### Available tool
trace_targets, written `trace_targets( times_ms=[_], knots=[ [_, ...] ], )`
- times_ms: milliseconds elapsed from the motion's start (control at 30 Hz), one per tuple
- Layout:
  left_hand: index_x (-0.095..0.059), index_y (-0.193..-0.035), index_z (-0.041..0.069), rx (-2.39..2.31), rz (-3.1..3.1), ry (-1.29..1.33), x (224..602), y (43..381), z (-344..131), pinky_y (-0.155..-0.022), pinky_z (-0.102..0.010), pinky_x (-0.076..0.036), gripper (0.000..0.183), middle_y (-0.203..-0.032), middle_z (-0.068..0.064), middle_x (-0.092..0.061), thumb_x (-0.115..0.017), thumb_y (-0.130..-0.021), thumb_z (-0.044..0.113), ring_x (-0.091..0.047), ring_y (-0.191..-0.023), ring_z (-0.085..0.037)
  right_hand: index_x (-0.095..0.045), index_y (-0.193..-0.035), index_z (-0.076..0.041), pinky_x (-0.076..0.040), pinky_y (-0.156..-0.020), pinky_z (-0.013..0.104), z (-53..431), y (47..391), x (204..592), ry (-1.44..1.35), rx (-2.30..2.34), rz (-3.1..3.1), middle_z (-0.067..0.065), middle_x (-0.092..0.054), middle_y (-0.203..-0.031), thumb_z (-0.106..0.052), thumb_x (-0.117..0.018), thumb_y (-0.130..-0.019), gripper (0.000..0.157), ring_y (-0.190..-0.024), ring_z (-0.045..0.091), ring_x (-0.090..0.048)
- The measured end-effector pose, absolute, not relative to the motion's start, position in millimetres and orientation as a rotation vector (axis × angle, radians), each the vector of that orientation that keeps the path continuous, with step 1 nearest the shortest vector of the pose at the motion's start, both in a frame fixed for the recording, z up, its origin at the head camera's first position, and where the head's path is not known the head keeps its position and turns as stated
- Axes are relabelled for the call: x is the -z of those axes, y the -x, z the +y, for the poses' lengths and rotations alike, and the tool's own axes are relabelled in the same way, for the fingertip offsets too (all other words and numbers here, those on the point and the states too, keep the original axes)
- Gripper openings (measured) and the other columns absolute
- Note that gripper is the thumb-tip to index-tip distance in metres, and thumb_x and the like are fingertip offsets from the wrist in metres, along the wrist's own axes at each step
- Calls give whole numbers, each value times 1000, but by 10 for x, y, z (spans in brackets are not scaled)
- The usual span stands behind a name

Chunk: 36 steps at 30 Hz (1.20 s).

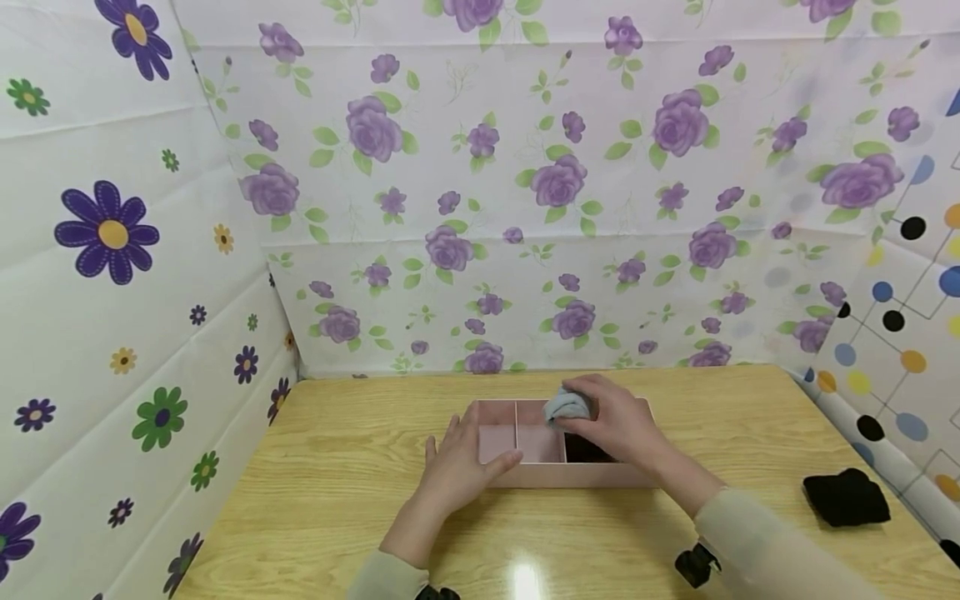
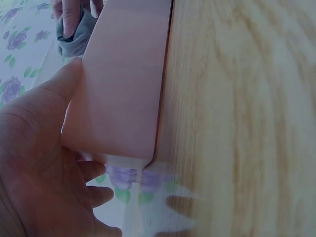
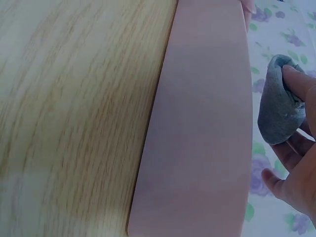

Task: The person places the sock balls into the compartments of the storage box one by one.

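A pink box with three compartments stands on the table. Pinched between my right hand's thumb and fingers is a rolled grey-blue cloth bundle, sock-like, held above the box near the divider between middle and right compartments. The right wrist view shows the bundle beyond the box's long wall. My left hand rests at the box's left end, its fingers extended along the outside and its thumb at the front rim. Dark fabric lies in the right compartment, partly hidden by my right hand.
A black folded cloth bundle lies on the wooden table near its right edge. Flowered sheeting hangs behind the table, with patterned sheets at the left and right sides too.
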State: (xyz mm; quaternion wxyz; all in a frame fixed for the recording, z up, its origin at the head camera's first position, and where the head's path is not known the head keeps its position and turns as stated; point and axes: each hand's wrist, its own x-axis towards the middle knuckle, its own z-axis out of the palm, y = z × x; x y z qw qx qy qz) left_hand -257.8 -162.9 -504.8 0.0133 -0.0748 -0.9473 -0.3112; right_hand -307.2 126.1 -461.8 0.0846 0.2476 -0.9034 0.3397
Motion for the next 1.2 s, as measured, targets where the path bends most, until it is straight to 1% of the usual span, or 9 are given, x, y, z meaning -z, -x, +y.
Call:
trace_targets(
  times_ms=[167,300,467,633,733,867,1000,1100,1200],
  knots=[
    [-13,-178,7,974,-2951,237,5039,2571,-1625,-125,-82,-7,120,-179,-17,-29,-64,-97,80,-20,-166,-45,-65,-155,-11,-63,-93,44,1184,3053,4628,-812,-1047,-2717,8,-65,-149,-34,-88,-98,65,-114,21,-72],
    [-14,-178,7,979,-2943,244,5031,2568,-1619,-124,-83,-8,119,-179,-17,-29,-66,-98,78,-21,-166,-45,-62,-157,-12,-62,-91,38,1141,3045,4634,-861,-1122,-2741,8,-63,-150,-30,-86,-100,64,-113,17,-70],
    [-13,-178,8,970,-2946,242,5046,2565,-1616,-124,-83,-7,116,-179,-16,-29,-69,-99,72,-21,-166,-45,-64,-156,-12,-61,-90,35,1071,3048,4680,-900,-1058,-2743,6,-64,-147,-25,-88,-98,64,-111,15,-69],
    [-14,-178,7,975,-2939,241,5053,2559,-1624,-124,-83,-7,118,-179,-17,-29,-69,-98,75,-21,-166,-45,-64,-156,-14,-61,-88,33,1014,3053,4727,-913,-1023,-2768,3,-64,-147,-25,-89,-97,65,-109,12,-69],
    [-14,-178,8,971,-2939,240,5052,2560,-1632,-124,-83,-7,121,-179,-17,-29,-65,-96,81,-21,-166,-45,-63,-156,-14,-61,-90,35,985,3060,4736,-931,-996,-2780,3,-63,-149,-25,-89,-97,66,-112,15,-69],
    [-14,-178,8,970,-2940,239,5052,2566,-1637,-124,-83,-8,122,-179,-16,-29,-63,-95,84,-22,-166,-45,-63,-157,-13,-62,-94,43,961,3069,4739,-987,-925,-2771,7,-62,-150,-21,-89,-97,66,-122,26,-69],
    [-15,-178,8,981,-2940,242,5051,2577,-1637,-124,-83,-8,120,-180,-15,-29,-65,-96,81,-22,-166,-44,-64,-156,-12,-61,-97,48,941,3078,4739,-1036,-852,-2755,8,-63,-149,-17,-90,-96,66,-126,31,-68],
    [-15,-178,8,980,-2936,244,5054,2585,-1639,-124,-83,-9,119,-179,-15,-29,-66,-97,78,-22,-166,-44,-64,-156,-13,-60,-99,52,924,3088,4744,-1057,-820,-2747,8,-64,-148,-18,-91,-95,67,-127,33,-67],
    [-15,-178,8,978,-2938,244,5055,2587,-1641,-124,-84,-9,117,-179,-15,-30,-67,-98,76,-23,-165,-45,-64,-157,-14,-57,-103,59,922,3093,4754,-1078,-798,-2747,10,-63,-149,-22,-92,-94,69,-132,37,-64]
  ],
)
